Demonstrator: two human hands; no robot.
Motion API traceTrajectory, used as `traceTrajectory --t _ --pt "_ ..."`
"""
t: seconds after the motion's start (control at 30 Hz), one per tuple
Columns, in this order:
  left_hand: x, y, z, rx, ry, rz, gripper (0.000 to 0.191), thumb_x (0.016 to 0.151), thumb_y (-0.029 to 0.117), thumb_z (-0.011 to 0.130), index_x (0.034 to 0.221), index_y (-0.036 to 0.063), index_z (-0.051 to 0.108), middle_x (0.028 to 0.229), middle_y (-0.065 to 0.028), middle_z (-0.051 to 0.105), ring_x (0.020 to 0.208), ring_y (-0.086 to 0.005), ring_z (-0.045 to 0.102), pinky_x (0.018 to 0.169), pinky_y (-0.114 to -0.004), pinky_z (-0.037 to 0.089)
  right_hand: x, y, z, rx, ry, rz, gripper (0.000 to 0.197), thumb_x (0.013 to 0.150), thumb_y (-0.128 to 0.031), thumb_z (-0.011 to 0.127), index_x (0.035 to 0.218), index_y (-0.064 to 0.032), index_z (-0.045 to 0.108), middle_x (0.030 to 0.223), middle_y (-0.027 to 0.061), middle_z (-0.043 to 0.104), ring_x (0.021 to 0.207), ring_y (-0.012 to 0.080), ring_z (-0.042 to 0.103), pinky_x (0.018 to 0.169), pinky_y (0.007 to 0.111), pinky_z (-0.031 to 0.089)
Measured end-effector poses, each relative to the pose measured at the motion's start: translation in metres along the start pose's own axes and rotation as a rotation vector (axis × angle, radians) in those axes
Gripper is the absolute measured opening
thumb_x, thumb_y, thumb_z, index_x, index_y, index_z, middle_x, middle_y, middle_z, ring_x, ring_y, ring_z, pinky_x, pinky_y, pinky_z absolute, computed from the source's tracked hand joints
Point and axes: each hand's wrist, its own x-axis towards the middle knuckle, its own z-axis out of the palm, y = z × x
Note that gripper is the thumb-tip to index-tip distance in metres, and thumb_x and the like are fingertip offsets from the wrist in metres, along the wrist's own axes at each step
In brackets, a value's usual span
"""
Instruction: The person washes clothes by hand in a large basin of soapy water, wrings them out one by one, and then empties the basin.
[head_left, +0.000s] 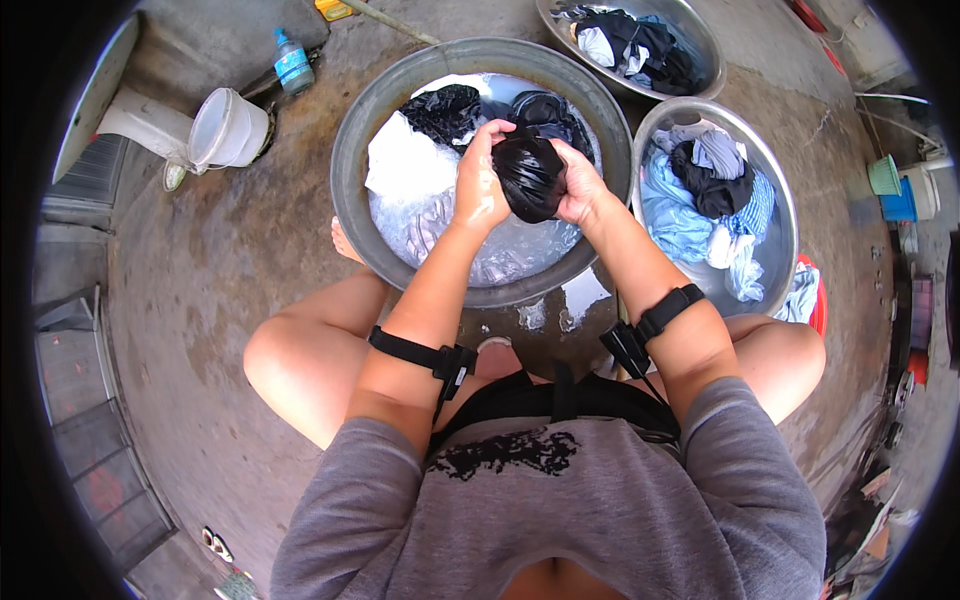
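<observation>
Between my two hands, above a large metal basin (352, 232) of soapy water, is a wet, bunched black cloth (528, 180). My left hand (480, 184) grips its left side, and my right hand (581, 184) holds its right side. White cloth (412, 161), black garments (446, 112) and a pale grey-lilac cloth (435, 232) lie in the basin, partly under suds. The hands and the bunched cloth hide part of the basin's contents.
A metal bowl (787, 255) of blue, black and white clothes stands at the right. Behind it is another bowl (712, 82) with dark clothes. A white bucket (232, 131) and a blue pump bottle (291, 64) stand at the upper left. A red tub (821, 304) is partly hidden by my right knee.
</observation>
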Motion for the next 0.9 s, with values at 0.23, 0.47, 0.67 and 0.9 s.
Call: traceTrajectory --t 0.23,0.47,0.67,0.9 --pt "-0.008 -0.020 -0.003 -0.527 -0.162 -0.593 0.035 0.069 0.007 0.067 0.102 0.0052 0.054 0.091 -0.0045 0.060 0.081 -0.0124 0.057 0.072 -0.026 0.046 0.009 -0.001 -0.001 -0.082 0.062 0.006 0.018 0.079 -0.022 0.052 0.073 -0.0076 0.060 0.071 0.0070 0.062 0.064 0.0214 0.060 0.064 0.038 0.051" --pt "-0.010 -0.043 -0.020 -0.870 -0.392 -0.645 0.076 0.064 0.005 0.069 0.129 0.0145 0.031 0.117 -0.0072 0.047 0.109 -0.0184 0.047 0.089 -0.033 0.041 0.010 0.004 -0.006 0.030 -0.083 -0.015 0.032 0.082 -0.029 0.042 0.087 -0.0047 0.061 0.086 0.0103 0.063 0.079 0.0245 0.061 0.075 0.039 0.050" --pt "-0.006 -0.035 -0.020 -1.203 -0.295 -0.530 0.096 0.062 0.032 0.076 0.138 0.0214 0.019 0.125 -0.0093 0.042 0.114 -0.0244 0.044 0.092 -0.038 0.039 -0.002 -0.014 0.011 0.135 -0.113 -0.076 0.043 0.085 -0.032 0.039 0.109 0.0016 0.053 0.108 0.0166 0.057 0.097 0.0286 0.057 0.086 0.041 0.046" --pt "-0.008 -0.021 -0.002 -1.302 -0.152 -0.951 0.082 0.068 0.074 0.043 0.123 0.0140 0.044 0.123 -0.0142 0.048 0.110 -0.0362 0.047 0.086 -0.060 0.037 0.002 0.012 0.024 -0.246 0.320 -0.568 0.010 0.074 -0.013 0.060 0.083 -0.0090 0.060 0.081 0.0056 0.060 0.065 0.0181 0.056 0.062 0.030 0.047"
